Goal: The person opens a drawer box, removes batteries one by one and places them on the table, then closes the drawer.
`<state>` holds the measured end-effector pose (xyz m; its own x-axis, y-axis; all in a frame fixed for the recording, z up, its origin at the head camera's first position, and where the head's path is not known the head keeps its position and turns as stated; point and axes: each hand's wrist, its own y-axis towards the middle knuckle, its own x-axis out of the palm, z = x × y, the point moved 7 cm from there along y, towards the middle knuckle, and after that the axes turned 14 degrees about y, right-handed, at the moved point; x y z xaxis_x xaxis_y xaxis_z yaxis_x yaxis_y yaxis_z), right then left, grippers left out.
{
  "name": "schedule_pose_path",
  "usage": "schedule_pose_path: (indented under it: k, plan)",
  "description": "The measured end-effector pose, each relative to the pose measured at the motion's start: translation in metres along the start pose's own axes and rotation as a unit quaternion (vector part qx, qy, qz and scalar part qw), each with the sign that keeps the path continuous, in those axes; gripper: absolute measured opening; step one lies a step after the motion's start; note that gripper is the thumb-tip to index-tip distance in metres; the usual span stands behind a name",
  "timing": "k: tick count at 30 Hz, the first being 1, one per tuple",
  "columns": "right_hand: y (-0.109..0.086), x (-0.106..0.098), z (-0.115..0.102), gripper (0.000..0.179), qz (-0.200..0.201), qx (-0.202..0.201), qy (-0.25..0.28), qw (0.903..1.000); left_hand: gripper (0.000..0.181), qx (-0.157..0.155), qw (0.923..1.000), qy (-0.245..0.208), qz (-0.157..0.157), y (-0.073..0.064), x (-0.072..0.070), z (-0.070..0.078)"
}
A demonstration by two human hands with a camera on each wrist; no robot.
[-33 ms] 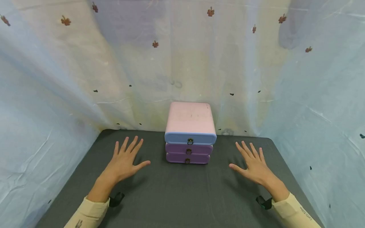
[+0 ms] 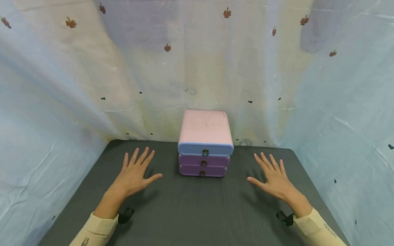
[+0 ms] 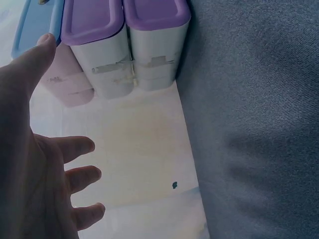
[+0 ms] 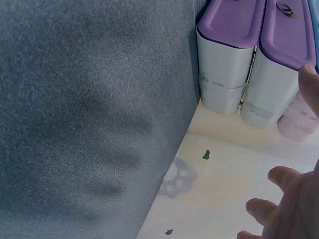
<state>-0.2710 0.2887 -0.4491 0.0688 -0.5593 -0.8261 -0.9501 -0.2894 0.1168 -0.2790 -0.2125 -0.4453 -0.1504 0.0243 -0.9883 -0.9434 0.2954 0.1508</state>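
A stack of three small drawer boxes stands at the back middle of the table. On top is a pink box point(image 2: 205, 126) with a blue drawer front point(image 2: 191, 149); under it are two purple drawer fronts point(image 2: 191, 160), and each front bears a ring pull. White sides of the lower boxes point(image 3: 102, 62) show in the left wrist view. My left hand point(image 2: 132, 177), fingers spread, hovers over the table left of the stack. To the right of it, my right hand point(image 2: 275, 181) is held the same way. Neither hand touches anything.
The dark grey table point(image 2: 197, 212) has rounded back corners. Pale patterned curtains point(image 2: 197, 68) hang close behind it and along both sides. A black strap point(image 2: 125, 215) sits at the left wrist, another strap point(image 2: 285, 218) at the right.
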Motion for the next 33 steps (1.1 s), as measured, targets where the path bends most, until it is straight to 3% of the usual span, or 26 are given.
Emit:
schedule_pose_path:
  k: [16, 33]
  plan:
    - [0.0, 0.005, -0.001, 0.1, -0.003, -0.004, 0.0, 1.0, 0.103, 0.012, 0.9999, 0.004, 0.01, 0.002, -0.003, 0.009]
    - [0.021, -0.012, -0.028, 0.095, -0.007, -0.032, 0.012, 0.9994, 0.101, 0.048, 0.9983, -0.011, 0.031, 0.004, -0.011, 0.033]
